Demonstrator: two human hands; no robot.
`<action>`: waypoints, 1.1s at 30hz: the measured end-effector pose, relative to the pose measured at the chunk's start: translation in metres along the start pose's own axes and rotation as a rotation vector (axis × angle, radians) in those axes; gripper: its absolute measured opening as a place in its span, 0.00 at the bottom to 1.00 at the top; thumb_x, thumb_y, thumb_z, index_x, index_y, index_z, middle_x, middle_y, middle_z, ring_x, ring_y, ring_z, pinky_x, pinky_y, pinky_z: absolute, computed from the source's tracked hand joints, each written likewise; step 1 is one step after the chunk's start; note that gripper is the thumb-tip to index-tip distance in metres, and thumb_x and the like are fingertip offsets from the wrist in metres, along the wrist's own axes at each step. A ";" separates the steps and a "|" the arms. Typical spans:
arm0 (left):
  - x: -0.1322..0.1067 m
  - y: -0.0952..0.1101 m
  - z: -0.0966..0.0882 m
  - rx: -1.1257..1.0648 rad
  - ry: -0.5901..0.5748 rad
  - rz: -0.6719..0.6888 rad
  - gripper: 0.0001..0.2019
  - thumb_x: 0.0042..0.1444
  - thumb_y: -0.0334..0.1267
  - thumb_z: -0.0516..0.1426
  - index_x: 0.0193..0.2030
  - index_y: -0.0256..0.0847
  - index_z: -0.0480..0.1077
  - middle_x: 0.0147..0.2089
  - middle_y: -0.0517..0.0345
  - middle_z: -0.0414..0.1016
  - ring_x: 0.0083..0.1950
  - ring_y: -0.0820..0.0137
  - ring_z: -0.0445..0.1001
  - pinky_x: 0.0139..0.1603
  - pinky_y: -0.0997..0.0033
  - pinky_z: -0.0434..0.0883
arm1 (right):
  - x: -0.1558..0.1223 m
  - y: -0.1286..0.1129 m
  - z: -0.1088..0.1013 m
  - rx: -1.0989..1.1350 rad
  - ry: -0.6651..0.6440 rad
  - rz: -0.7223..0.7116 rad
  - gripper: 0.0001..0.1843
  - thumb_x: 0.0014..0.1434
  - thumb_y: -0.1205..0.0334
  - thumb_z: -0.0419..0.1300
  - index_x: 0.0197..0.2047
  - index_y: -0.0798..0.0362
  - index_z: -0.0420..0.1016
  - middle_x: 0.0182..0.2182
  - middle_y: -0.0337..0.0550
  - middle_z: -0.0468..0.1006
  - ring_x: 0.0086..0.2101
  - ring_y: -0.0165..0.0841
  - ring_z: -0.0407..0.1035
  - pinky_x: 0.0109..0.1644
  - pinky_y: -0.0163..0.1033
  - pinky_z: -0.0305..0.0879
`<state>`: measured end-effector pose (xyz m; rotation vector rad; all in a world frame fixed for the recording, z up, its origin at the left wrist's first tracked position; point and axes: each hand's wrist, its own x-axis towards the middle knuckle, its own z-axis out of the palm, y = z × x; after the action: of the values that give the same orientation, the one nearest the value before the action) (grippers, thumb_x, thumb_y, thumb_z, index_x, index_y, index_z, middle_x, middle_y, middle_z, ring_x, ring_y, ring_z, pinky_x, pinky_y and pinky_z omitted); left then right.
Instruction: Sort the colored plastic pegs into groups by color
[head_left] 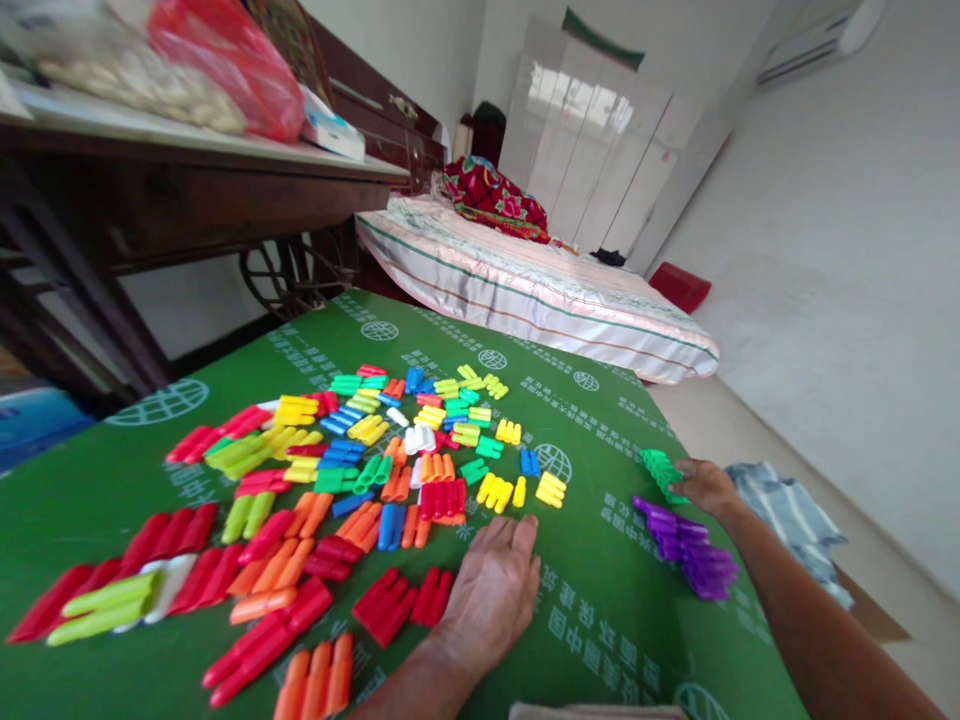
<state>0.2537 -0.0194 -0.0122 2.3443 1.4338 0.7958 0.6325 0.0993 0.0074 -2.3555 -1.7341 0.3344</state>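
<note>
Many small plastic tubes that look like pen caps (439, 467), mostly in little side-by-side sets, lie across a green printed board (592, 560). My left hand (491, 585) rests palm down on the board with fingers stretched forward, just below some yellow caps (551, 489) and right of red caps (431, 597). Its fingertips touch none of the caps that I can see. At the board's right edge my right hand (705, 485) has its fingers closed on the edge of a green cap group (658, 475). Nearer to me a row of purple caps (686, 550) lies stacked together.
A dark wooden table (150, 200) at the left bears a red plastic bag (232, 65) and other bags. Behind the board stands a bed (540, 285) with a red flowered blanket (495, 200). Striped cloth (787, 525) lies beyond the board's right side.
</note>
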 end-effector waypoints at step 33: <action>-0.001 0.003 -0.001 0.002 -0.051 -0.034 0.17 0.57 0.29 0.50 0.54 0.35 0.62 0.43 0.50 0.71 0.47 0.61 0.69 0.51 0.58 0.68 | -0.039 -0.053 -0.007 -0.138 0.104 -0.156 0.22 0.56 0.54 0.56 0.51 0.55 0.73 0.49 0.56 0.75 0.47 0.45 0.70 0.51 0.46 0.64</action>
<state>0.2555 -0.0219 -0.0104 2.3176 1.4503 0.7212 0.5746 0.0772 0.0320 -2.2631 -1.9318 0.0682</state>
